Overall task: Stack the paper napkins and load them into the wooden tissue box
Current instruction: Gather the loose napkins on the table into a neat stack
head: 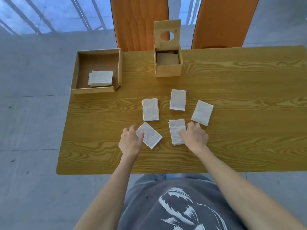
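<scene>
Several folded white napkins lie spread on the wooden table (232, 138). My left hand (130, 141) pinches the left corner of a tilted napkin (150, 136). My right hand (195, 136) rests with its fingers on the right side of another napkin (176, 130). Three more napkins lie beyond: one at the left (150, 109), one in the middle (178, 99), one tilted at the right (202, 112). The wooden tissue box (168, 70) stands at the table's far edge, its lid with a round hole (167, 33) raised upright. Napkins lie inside it.
A shallow wooden tray (98, 53) at the table's far left corner holds a small stack of napkins (101, 78). Two orange chair backs (141, 22) stand behind the table. Grey floor lies to the left of the table.
</scene>
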The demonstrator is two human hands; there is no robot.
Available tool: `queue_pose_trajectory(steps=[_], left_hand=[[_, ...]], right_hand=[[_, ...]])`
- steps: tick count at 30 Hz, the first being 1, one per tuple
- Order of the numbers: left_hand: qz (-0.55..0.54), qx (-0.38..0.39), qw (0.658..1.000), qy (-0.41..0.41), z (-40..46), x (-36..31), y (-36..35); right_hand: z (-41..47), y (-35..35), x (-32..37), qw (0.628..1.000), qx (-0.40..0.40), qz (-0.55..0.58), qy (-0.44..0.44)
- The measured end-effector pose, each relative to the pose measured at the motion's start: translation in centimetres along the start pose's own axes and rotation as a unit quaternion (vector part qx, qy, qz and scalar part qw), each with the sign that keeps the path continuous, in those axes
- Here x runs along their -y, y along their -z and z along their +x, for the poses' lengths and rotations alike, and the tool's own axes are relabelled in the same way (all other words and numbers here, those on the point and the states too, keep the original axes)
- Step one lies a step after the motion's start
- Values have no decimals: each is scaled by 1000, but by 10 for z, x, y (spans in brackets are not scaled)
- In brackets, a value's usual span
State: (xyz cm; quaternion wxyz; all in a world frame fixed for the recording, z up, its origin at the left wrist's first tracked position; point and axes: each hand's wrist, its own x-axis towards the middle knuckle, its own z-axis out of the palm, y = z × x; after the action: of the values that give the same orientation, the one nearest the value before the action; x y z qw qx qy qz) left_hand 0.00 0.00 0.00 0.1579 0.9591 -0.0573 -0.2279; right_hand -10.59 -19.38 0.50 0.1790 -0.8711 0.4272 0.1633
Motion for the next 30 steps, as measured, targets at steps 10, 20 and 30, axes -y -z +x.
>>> queue_pose_trajectory(steps=[10,20,30], left_hand=[[-43,11,998,37,4,2,-12],[-212,17,976,53,6,6,-13],[-433,76,888,133,15,21,-9]], right_hand=[[1,-6,2,999,-14,42,2],[12,0,-2,954,24,294,49],[13,0,43,830,229,505,57]])
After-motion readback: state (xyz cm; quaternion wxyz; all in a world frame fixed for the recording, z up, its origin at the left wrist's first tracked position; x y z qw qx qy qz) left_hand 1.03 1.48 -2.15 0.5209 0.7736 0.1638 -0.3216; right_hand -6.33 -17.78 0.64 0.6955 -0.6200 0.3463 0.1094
